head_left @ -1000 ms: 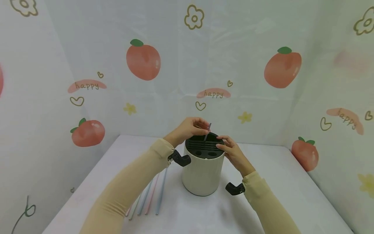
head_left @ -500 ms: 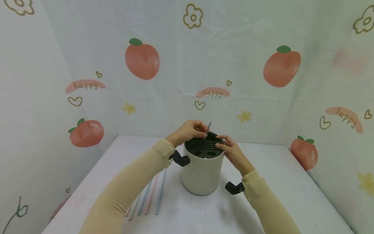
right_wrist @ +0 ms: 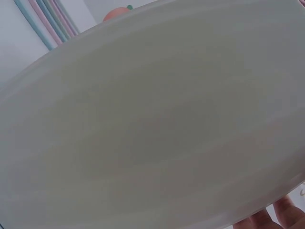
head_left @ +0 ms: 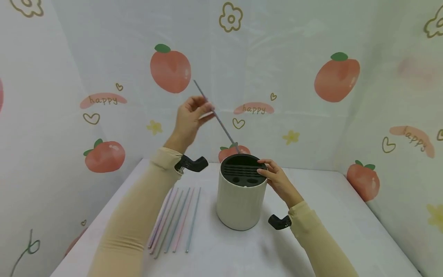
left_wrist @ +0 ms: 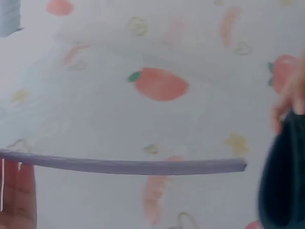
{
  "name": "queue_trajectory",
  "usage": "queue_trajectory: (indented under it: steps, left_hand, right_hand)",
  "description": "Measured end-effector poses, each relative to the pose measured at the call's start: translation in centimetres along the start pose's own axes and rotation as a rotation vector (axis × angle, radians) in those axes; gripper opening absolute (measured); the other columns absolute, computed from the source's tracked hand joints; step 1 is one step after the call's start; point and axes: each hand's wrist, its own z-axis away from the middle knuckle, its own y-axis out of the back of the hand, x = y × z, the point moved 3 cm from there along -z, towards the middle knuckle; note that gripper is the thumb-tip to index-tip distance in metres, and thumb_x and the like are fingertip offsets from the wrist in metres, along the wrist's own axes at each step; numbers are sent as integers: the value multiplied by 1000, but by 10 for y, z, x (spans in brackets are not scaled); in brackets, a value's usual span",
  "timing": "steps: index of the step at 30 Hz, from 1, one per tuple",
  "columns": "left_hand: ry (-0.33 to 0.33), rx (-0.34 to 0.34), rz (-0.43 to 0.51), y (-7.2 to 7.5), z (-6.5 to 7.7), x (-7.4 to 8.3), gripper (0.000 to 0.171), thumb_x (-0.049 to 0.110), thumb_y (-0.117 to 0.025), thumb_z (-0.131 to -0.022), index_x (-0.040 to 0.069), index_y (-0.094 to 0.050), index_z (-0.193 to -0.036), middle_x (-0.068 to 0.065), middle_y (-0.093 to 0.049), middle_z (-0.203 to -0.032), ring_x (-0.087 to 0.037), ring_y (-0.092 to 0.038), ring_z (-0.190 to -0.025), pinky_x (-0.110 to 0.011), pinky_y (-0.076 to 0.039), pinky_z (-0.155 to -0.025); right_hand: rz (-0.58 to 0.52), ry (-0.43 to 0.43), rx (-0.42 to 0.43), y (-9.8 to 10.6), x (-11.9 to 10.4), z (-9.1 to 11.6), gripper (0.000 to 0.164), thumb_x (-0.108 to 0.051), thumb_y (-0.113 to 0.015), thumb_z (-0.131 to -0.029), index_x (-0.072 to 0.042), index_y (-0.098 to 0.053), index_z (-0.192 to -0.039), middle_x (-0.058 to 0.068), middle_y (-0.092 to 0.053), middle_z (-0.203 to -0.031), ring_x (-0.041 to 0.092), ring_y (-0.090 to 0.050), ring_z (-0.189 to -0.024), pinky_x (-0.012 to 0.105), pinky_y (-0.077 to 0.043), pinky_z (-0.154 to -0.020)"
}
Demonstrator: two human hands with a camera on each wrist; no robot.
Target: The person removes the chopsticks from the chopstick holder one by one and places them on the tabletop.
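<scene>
A long, thin purple straw [head_left: 225, 130] slants in the air, pinched by my left hand [head_left: 190, 117]. Its lower end shows just above the back rim of a cream, round utensil holder [head_left: 239, 206] with a black slotted top. In the left wrist view, that straw [left_wrist: 162, 167] ends apart from the dark holder top [left_wrist: 286, 176]. My right hand [head_left: 278, 181] grips the holder's rim at the right, thumb on the black top. In the right wrist view the holder's wall [right_wrist: 152, 114] fills most of the picture, with fingers [right_wrist: 288, 212] at its lower edge.
Several purple, pink, green and blue straws [head_left: 188, 223] lie side by side on the white table [head_left: 221, 254], left of the holder. A white cloth [head_left: 294, 46] printed with fruit hangs behind and at both sides.
My left hand dips slightly with the straw in the holder's top, then lifts it up and leftward, out of the holder. The right hand stays at the rim.
</scene>
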Motion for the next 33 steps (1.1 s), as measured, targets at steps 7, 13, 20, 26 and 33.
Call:
queue_trajectory:
  steps: [7, 13, 20, 26, 33]
  left_hand:
    - [-7, 215, 6, 70, 6, 35, 9, 1, -66, -89, 3, -64, -97, -4, -63, -83, -13, -65, -71, -25, -59, -68]
    - [193, 228, -379, 146, 38, 19, 11, 7, -62, -93, 7, -63, -104, 9, -65, -81, -4, -63, -75, -17, -56, -68]
    - [469, 155, -761, 224, 94, -29, 45, 14, -58, -97, -13, -48, -132, 17, -62, -82, 1, -60, -79, -18, -56, -74]
    - [609, 154, -880, 258, 134, -63, 41, 10, -61, -95, -17, -52, -125, -1, -68, -92, -10, -64, -82, -23, -57, -70]
    - [689, 189, -872, 273, 160, -88, 37, 5, -62, -92, -18, -54, -121, -7, -69, -91, -11, -63, -79, -24, -56, -65]
  right_hand:
    - [-3, -7, 4, 1, 0, 2, 26, -14, -56, -98, -16, -48, -123, -5, -55, -115, 7, -59, -101, 19, -47, -91]
    - [6, -7, 5, 1, 1, 3, 26, -16, -56, -98, -18, -49, -123, -6, -55, -115, 7, -58, -101, 19, -47, -91]
    - [15, -8, 5, 0, 1, 3, 28, -16, -56, -98, -15, -48, -126, -5, -55, -116, 7, -58, -103, 19, -47, -91]
    - [19, -3, -6, -1, -2, 3, 28, -17, -56, -99, -16, -49, -125, -5, -54, -117, 7, -58, -102, 19, -47, -92]
    - [16, -4, -9, -2, -3, 1, 27, -16, -55, -99, -17, -49, -125, -4, -54, -117, 7, -58, -102, 19, -47, -91]
